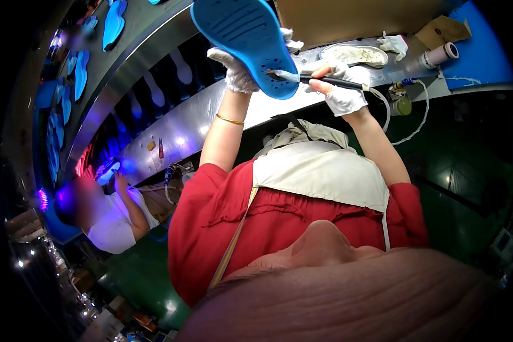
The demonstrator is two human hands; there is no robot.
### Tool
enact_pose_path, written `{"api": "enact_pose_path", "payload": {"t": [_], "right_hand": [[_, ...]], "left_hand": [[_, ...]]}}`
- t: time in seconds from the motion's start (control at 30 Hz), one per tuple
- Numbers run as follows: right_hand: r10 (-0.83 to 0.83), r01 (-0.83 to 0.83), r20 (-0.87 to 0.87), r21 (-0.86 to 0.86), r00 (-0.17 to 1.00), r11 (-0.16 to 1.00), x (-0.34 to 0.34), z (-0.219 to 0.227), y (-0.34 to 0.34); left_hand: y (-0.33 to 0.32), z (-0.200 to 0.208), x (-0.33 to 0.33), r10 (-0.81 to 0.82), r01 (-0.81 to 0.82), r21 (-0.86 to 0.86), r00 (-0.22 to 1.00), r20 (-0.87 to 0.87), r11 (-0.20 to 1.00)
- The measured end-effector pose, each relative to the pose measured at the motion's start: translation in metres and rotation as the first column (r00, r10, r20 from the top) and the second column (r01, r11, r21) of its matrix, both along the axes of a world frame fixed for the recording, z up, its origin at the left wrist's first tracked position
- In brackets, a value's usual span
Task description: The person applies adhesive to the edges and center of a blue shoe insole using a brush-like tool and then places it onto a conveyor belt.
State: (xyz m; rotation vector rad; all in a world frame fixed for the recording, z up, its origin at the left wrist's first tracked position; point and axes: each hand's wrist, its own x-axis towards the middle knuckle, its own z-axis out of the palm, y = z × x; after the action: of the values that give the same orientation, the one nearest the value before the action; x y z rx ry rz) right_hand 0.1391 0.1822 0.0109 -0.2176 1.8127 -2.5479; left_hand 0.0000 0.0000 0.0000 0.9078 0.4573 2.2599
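A blue shoe sole (251,43) is held up in front of me, tilted, with grooves at one end and small holes at the other. My left hand (239,74), in a white glove, is closed round it from beneath, fingers showing at both edges. A black-handled brush (336,82) with pale bristles is pinched in my right hand (345,96), whose white glove leaves the thumb and a fingertip bare. Its bristles touch the holed end of the sole. From the back of the handle a pale hose (386,108) hangs down.
A metal bench (196,108) runs before me, beside a conveyor (137,57) carrying blue soles. At the right are a whitish sole-shaped piece (356,55), a loose glove (394,45), a pale cylinder (440,55) and a jar (403,106). Another person (114,222) works at left.
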Motion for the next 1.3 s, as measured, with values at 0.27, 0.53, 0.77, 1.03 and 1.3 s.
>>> {"api": "enact_pose_path", "payload": {"t": [0.27, 0.53, 0.77, 1.03, 1.3], "right_hand": [[0.15, -0.113, -0.034, 0.505, 0.988, 0.856, -0.006, 0.013, -0.004], [0.188, -0.151, -0.048, 0.418, 0.981, 0.896, -0.01, 0.019, -0.008], [0.189, -0.19, 0.037, 0.354, 0.981, 0.916, -0.016, 0.024, -0.008], [0.211, -0.136, -0.101, 0.491, 0.972, 0.86, -0.017, 0.034, 0.003], [0.203, -0.111, -0.066, 0.654, 0.977, 0.748, -0.016, 0.04, 0.02]], "left_hand": [[-0.008, 0.006, -0.004, 0.044, -0.188, -0.595, 0.968, -0.248, 0.782], [-0.005, 0.022, 0.002, 0.167, -0.241, -0.76, 0.97, -0.176, 0.603], [-0.004, 0.019, 0.004, 0.21, -0.265, -0.885, 0.958, -0.196, 0.383], [-0.013, 0.025, 0.005, 0.143, -0.177, -0.882, 0.982, -0.127, 0.437], [-0.017, 0.043, 0.017, 0.234, -0.27, -0.848, 0.956, -0.178, 0.456]]}}
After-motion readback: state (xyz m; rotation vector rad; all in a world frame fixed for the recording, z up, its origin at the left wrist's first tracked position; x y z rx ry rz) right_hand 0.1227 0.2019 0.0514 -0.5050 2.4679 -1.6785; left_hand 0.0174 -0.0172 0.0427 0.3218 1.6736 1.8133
